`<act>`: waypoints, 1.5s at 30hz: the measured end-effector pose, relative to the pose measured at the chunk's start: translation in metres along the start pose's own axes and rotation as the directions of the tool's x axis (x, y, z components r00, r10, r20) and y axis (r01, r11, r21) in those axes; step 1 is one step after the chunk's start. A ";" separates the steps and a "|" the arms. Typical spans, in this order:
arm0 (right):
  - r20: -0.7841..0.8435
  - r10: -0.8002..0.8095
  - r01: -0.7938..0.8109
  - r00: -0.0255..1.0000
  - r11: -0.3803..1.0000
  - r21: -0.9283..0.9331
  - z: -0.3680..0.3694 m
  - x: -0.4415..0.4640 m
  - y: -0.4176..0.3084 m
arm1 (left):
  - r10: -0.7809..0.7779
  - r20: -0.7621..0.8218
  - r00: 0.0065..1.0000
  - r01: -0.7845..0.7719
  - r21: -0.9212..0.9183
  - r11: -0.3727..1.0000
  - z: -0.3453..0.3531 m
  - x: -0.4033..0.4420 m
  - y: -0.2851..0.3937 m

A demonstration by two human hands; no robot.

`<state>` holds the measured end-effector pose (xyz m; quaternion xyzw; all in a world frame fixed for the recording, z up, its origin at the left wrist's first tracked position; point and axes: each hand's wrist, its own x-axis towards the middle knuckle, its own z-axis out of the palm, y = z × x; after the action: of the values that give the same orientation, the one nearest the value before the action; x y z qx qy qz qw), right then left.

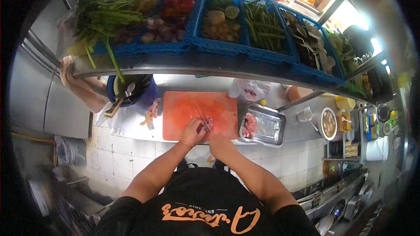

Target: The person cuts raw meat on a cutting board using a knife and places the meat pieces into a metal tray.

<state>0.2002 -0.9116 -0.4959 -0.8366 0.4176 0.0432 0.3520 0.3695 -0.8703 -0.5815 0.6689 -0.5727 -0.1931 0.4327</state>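
On the red cutting board (pixel 179 109) lies a small piece of meat (pixel 207 124) near the front edge. A knife (pixel 200 112) points up and to the left across the board. My right hand (pixel 221 145) is closed round its handle at the board's front edge. Left of the blade, my left hand (pixel 193 132) has its fingers bent and pressed together against the meat; the fingertips are partly hidden. To the right stands a metal tray (pixel 273 126) with cut pink meat (pixel 250 125) along its left side.
A shelf with blue baskets (pixel 218 46) of vegetables spans the far side. Left of the board are meat scraps (pixel 151 113) and a blue bucket (pixel 151 91). A plastic bag (pixel 258 85), a white cup (pixel 305 114) and a white bowl (pixel 322 124) stand to the right.
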 end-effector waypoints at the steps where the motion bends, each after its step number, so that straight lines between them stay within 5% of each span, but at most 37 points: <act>1: -0.067 -0.037 0.043 0.997 0.995 0.091 0.003 0.007 0.001 | 0.000 -0.003 1.000 0.000 0.000 1.000 0.001 0.000 0.000; 4: -0.140 -0.187 0.164 0.972 0.973 -0.163 0.014 0.029 0.005 | -0.031 -0.012 0.999 0.031 0.002 1.000 0.001 0.000 0.002; 7: -0.038 -0.199 0.191 0.979 0.969 -0.155 0.019 0.031 0.023 | -0.054 -0.008 0.998 0.055 0.040 0.998 0.000 0.001 0.005; 10: 0.208 0.015 0.041 0.978 0.965 -0.258 -0.008 -0.015 0.014 | -0.042 -0.030 0.999 0.043 0.021 0.999 0.000 0.003 0.005; 13: 0.213 0.111 -0.074 0.971 0.982 -0.174 -0.022 -0.027 0.002 | -0.038 -0.025 0.999 0.038 -0.014 0.999 -0.001 0.001 0.009; 16: 0.054 -0.032 0.035 0.998 0.998 -0.055 0.028 0.009 0.026 | -0.014 -0.009 1.000 0.014 0.022 1.000 -0.006 0.005 0.011; 18: -0.061 -0.236 0.227 0.970 0.966 -0.120 0.047 0.038 0.037 | 0.004 0.021 1.000 -0.006 0.070 0.998 0.002 0.003 0.001; 20: -0.123 -0.259 0.235 0.958 0.955 -0.182 0.066 0.055 0.054 | -0.007 0.034 0.999 0.003 0.118 0.993 0.010 0.000 -0.014; 23: 0.003 -0.132 0.132 0.991 0.986 -0.102 0.022 0.017 0.030 | -0.023 -0.009 1.000 0.024 0.102 0.995 0.008 0.004 0.004; 27: -0.043 0.014 -0.013 0.999 0.999 0.037 0.009 -0.027 0.018 | -0.024 -0.024 0.999 0.027 0.141 0.990 0.008 0.005 0.002; 29: 0.021 0.076 -0.077 0.997 0.996 0.036 0.042 -0.002 0.038 | -0.112 -0.031 0.993 0.106 -0.132 0.985 0.028 -0.004 -0.035; 30: 0.019 0.059 -0.060 0.998 0.997 0.047 0.036 -0.001 0.035 | -0.148 -0.027 0.989 0.136 -0.264 0.955 0.030 0.001 -0.035; 32: 0.007 0.024 -0.025 1.000 0.997 0.078 0.022 0.004 0.027 | -0.157 -0.006 0.988 0.155 -0.133 0.979 0.013 0.007 -0.012; 35: 0.081 -0.138 0.149 0.987 0.977 -0.155 0.025 0.022 0.058 | -0.176 0.067 0.982 0.183 -0.111 0.977 0.016 0.018 -0.006; 37: -0.018 -0.192 0.185 0.981 0.963 -0.197 -0.013 -0.009 0.054 | -0.194 0.073 0.978 0.204 -0.180 0.962 0.008 0.016 -0.004; 38: -0.192 -0.312 0.319 0.930 0.948 0.006 -0.010 -0.017 0.074 | -0.172 0.033 0.984 0.175 -0.104 0.979 0.005 0.014 -0.003; 39: 0.044 -0.062 0.065 0.997 0.996 -0.064 -0.033 -0.027 0.071 | -0.151 -0.007 0.988 0.151 -0.025 0.988 0.002 0.014 -0.003; 40: -0.090 0.121 -0.104 0.989 0.978 0.179 -0.036 -0.040 0.076 | -0.199 -0.006 0.980 0.199 0.068 0.978 -0.010 0.016 0.015; 41: -0.145 0.092 -0.068 0.985 0.984 0.166 -0.047 -0.059 0.076 | -0.244 -0.002 0.970 0.241 0.152 0.958 -0.020 0.017 0.030; 45: -0.232 0.126 -0.075 0.965 0.973 0.217 -0.045 -0.093 0.095 | 0.204 -0.026 0.979 -0.186 0.305 0.934 -0.005 0.022 0.034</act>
<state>0.0610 -0.9158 -0.4809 -0.7721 0.5022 -0.0855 0.3799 0.3590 -0.8881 -0.5466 0.6720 -0.6463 -0.0406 0.3592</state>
